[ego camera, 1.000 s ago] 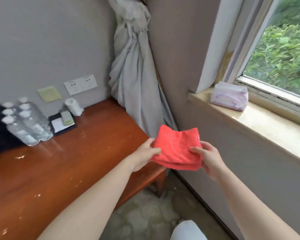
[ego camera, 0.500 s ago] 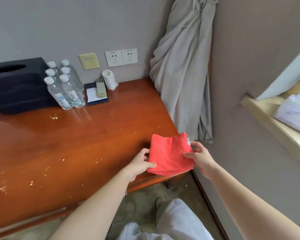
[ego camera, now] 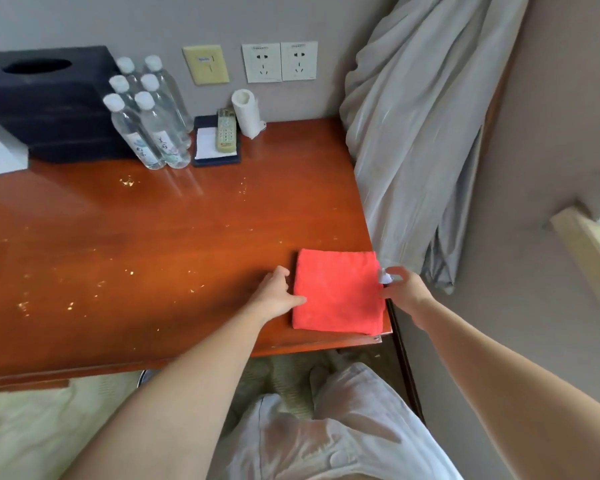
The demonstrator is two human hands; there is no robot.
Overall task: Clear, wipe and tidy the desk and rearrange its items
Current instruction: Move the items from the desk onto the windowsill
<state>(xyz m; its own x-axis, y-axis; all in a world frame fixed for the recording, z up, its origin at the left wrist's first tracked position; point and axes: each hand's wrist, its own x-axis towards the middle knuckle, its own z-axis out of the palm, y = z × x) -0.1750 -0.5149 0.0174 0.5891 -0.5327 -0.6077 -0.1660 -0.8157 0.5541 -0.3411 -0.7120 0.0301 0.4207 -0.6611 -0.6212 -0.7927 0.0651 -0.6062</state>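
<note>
A folded red cloth (ego camera: 338, 292) lies flat on the near right corner of the reddish wooden desk (ego camera: 153, 237). My left hand (ego camera: 274, 296) is at the cloth's left edge, thumb touching it and fingers relaxed on the desk. At the cloth's right edge, just off the desk's side, my right hand (ego camera: 407, 292) hangs with loosely bent fingers next to the cloth's small white tag. Pale crumbs (ego camera: 129, 181) are scattered over the desk top.
Against the back wall stand a black tissue box (ego camera: 45, 102), several water bottles (ego camera: 149, 126), a notepad holder (ego camera: 210, 147) with a remote (ego camera: 226, 131) and a white paper roll (ego camera: 246, 112). A grey curtain (ego camera: 420, 133) hangs right of the desk. My knees are below the front edge.
The cloth was held up between both hands off the desk's corner; now it lies flat on the desk and both hands have loosened at its sides. The view turned left toward the desk.
</note>
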